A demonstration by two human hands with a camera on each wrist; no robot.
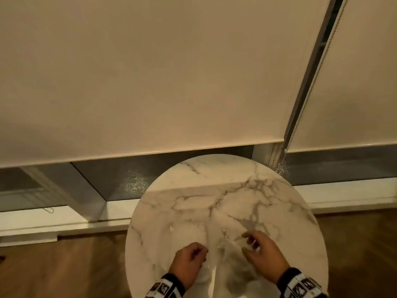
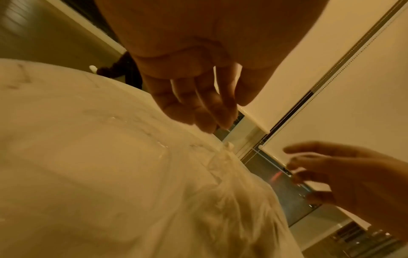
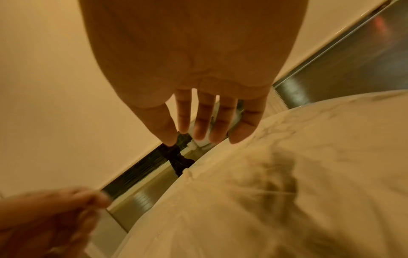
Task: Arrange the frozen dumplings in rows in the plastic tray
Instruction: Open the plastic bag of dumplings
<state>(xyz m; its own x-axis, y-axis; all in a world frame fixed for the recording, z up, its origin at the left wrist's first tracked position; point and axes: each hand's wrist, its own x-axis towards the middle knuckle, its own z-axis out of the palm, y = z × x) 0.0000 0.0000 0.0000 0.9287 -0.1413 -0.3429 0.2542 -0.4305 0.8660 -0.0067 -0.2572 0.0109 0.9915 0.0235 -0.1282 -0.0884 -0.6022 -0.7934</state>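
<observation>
A clear plastic tray (image 1: 187, 233) lies on the round marble table (image 1: 214, 186), hard to make out; in the left wrist view the tray (image 2: 99, 157) looks empty. Right of it sits a crinkled clear plastic bag (image 1: 234, 267) with pale, blurred contents; no single dumpling can be told apart. My left hand (image 1: 190, 258) hovers over the tray's near edge, fingers loosely curled and holding nothing (image 2: 209, 113). My right hand (image 1: 257, 248) hovers over the bag (image 3: 264, 183) with fingers spread and straight (image 3: 209, 122).
The table is small and its rim lies close on every side. Behind it are a low window sill (image 1: 354, 194) and drawn roller blinds (image 1: 150, 82) with a bead chain (image 1: 300, 104). Wooden floor (image 1: 53, 265) surrounds the table.
</observation>
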